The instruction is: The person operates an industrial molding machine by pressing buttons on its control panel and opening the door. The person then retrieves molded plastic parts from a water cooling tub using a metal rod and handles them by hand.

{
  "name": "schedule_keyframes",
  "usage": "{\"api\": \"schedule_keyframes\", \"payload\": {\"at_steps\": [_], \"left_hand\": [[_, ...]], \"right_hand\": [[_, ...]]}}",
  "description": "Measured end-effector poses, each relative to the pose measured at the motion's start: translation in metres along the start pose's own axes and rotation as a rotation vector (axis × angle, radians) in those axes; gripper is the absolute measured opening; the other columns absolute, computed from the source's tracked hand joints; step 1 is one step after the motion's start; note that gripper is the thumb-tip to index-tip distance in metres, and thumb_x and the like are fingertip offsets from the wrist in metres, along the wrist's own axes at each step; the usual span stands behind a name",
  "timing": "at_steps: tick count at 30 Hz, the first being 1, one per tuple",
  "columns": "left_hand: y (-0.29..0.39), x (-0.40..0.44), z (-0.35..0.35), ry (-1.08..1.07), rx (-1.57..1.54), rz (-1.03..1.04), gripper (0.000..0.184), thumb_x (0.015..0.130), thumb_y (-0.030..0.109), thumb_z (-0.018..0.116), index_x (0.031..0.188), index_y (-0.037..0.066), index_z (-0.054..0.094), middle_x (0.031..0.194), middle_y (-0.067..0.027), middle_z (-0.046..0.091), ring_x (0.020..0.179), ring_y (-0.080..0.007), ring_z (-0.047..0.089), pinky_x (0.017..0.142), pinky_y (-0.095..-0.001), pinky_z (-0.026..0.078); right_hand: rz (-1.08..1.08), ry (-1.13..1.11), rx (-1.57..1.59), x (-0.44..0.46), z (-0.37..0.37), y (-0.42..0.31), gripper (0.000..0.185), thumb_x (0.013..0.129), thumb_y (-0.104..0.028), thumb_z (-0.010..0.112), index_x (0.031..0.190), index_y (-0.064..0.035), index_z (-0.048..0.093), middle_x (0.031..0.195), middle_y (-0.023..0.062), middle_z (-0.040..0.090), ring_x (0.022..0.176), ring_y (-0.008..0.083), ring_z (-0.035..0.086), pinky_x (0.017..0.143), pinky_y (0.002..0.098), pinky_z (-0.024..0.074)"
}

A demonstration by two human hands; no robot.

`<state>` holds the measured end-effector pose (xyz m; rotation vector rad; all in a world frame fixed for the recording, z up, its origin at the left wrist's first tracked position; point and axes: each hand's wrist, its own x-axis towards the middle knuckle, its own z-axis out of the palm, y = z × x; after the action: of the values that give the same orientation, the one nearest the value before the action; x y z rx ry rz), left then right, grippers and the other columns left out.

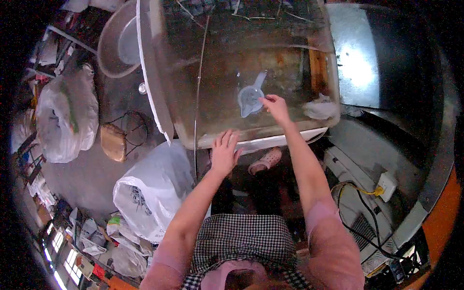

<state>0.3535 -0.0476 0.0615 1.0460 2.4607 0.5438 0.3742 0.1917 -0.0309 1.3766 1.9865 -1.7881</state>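
Observation:
A translucent plastic measuring cup (248, 102) with a spout and a long handle is over the broad surface of a large tub (174, 116). Whether it floats in liquid or rests on something, I cannot tell. My right hand (276, 108) pinches the right side of its rim, thumb and fingers together. On the tub's near edge lies my left hand (224, 151), fingers stretched out and holding nothing. A crumpled clear plastic piece (320, 107) sits in the tub's near right corner.
A thin rod or cord (198, 92) crosses the tub's left part. Left of it are a white plastic bag (159, 188), a round basin (116, 43), another plastic bag (63, 121) and a brown package (113, 141). At right, cables lead from a white plug (386, 186).

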Motion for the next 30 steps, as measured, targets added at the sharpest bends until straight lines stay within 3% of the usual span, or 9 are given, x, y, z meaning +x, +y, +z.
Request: {"api": "schedule_keyframes", "payload": {"at_steps": [2,9,11,13,16,18,22,24,30], "left_hand": [[0.018,0.028,-0.012,0.015,0.036,0.102,0.053,0.070,0.022,0.061,0.117,0.010,0.042,0.121,-0.0100,0.039,0.111,-0.0290,0.035,0.089,-0.0453,0.027],[0.032,0.068,-0.025,0.028,0.242,0.202,0.048,0.072,0.027,0.057,0.116,0.012,0.043,0.120,-0.0067,0.040,0.110,-0.0247,0.036,0.087,-0.0454,0.026],[0.030,0.070,-0.020,-0.002,0.287,0.249,0.052,0.072,0.030,0.058,0.119,0.015,0.041,0.120,-0.0062,0.041,0.110,-0.0257,0.036,0.088,-0.0459,0.024],[0.030,0.070,-0.015,-0.036,0.333,0.290,0.056,0.071,0.033,0.058,0.121,0.018,0.039,0.120,-0.0056,0.042,0.111,-0.0267,0.035,0.089,-0.0463,0.022],[0.040,0.075,-0.024,-0.042,0.378,0.235,0.053,0.072,0.032,0.058,0.119,0.013,0.040,0.118,-0.0074,0.043,0.110,-0.0263,0.036,0.088,-0.0450,0.023],[0.044,0.076,-0.021,-0.144,0.437,0.189,0.051,0.072,0.032,0.057,0.114,0.008,0.042,0.114,-0.0104,0.045,0.109,-0.0263,0.037,0.087,-0.0439,0.024],[0.044,0.079,-0.023,-0.287,0.341,0.130,0.050,0.072,0.030,0.057,0.111,0.005,0.042,0.109,-0.0129,0.046,0.106,-0.0273,0.038,0.088,-0.0428,0.025],[0.048,0.080,-0.030,-0.317,0.292,0.112,0.052,0.072,0.030,0.057,0.113,0.004,0.040,0.108,-0.0133,0.045,0.105,-0.0286,0.037,0.088,-0.0434,0.025],[0.058,0.077,-0.040,-0.005,0.135,0.228,0.056,0.074,0.026,0.055,0.120,0.002,0.034,0.115,-0.0137,0.040,0.110,-0.0307,0.032,0.091,-0.0476,0.022]], "right_hand": [[0.059,-0.061,0.101,-0.018,-0.002,-0.011,0.047,0.063,-0.031,0.071,0.092,0.0044,0.058,0.081,0.0099,0.061,0.071,0.0146,0.056,0.064,0.0263,0.0452],[-0.116,-0.099,0.122,-0.042,-0.008,-0.012,0.038,0.066,-0.025,0.070,0.088,0.0037,0.058,0.078,0.0063,0.059,0.068,0.0114,0.053,0.062,0.0246,0.0439],[-0.046,-0.232,0.165,-0.048,-0.013,-0.019,0.039,0.065,-0.026,0.071,0.086,0.0032,0.057,0.076,0.0055,0.058,0.068,0.0108,0.053,0.061,0.0246,0.0438],[-0.079,-0.191,0.175,-0.054,-0.010,-0.023,0.039,0.064,-0.026,0.071,0.086,0.0029,0.057,0.076,0.0054,0.058,0.066,0.0104,0.052,0.060,0.0243,0.0437],[-0.111,-0.104,0.145,-0.055,-0.008,-0.028,0.042,0.062,-0.025,0.072,0.090,0.0026,0.056,0.077,0.0049,0.058,0.062,0.0091,0.050,0.058,0.0238,0.0434],[-0.121,-0.174,0.026,-0.062,-0.013,-0.044,0.042,0.067,-0.015,0.070,0.100,0.0037,0.051,0.080,0.0029,0.055,0.065,0.0060,0.049,0.056,0.0211,0.0425],[-0.195,-0.122,0.098,-0.062,-0.010,-0.044,0.042,0.066,-0.015,0.070,0.098,0.0039,0.051,0.079,0.0031,0.055,0.063,0.0056,0.048,0.057,0.0208,0.0427],[-0.177,-0.115,0.070,-0.068,-0.012,-0.050,0.056,0.061,-0.023,0.074,0.102,0.0046,0.049,0.085,0.0076,0.055,0.061,0.0079,0.047,0.055,0.0236,0.0430],[-0.093,0.030,0.199,-0.066,-0.011,-0.046,0.056,0.061,-0.025,0.074,0.100,0.0054,0.048,0.088,0.0115,0.055,0.065,0.0132,0.051,0.061,0.0266,0.0443]]}}
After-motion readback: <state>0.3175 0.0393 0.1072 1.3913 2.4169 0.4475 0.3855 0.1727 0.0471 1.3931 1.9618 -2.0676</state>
